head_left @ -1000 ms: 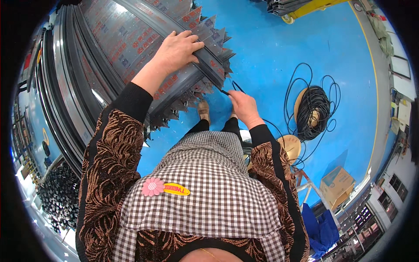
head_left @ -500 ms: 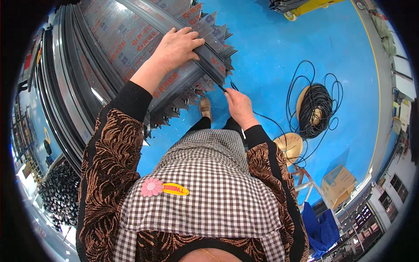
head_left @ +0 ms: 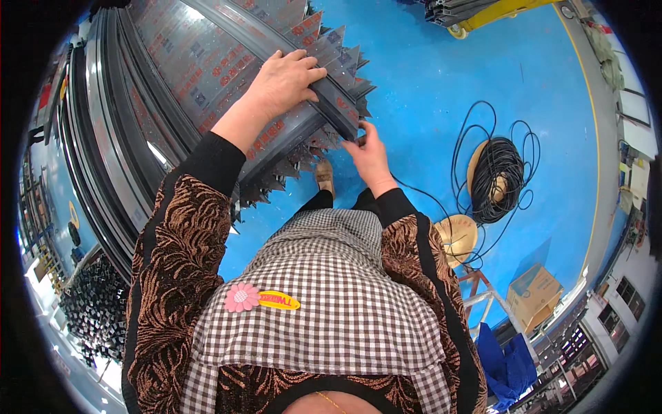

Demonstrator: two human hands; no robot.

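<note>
A long dark grey profile (head_left: 339, 110) lies on top of a stack of similar film-covered profiles (head_left: 200, 65) with jagged, angled ends. My left hand (head_left: 283, 83) grips this top profile a little back from its end, fingers over it and thumb nearer me. At the profile's end my right hand (head_left: 367, 155) is closed, thumb and forefinger up against the tip. A thin black cord (head_left: 422, 190) trails from beneath that hand to a large loose coil (head_left: 500, 179) on the floor. The pinched piece of cord is mostly hidden by my fingers.
More long dark profiles (head_left: 103, 117) curve along the left side. A round tan disc (head_left: 456, 240) lies under the cord. To the lower right are a cardboard box (head_left: 534, 297), a metal frame (head_left: 486, 293) and blue cloth (head_left: 507, 362). A yellow wheeled cart (head_left: 493, 15) stands far off.
My right hand has moved up and left to the profile's end; the short stretch of cord that showed there is now covered. My left hand has barely shifted.
</note>
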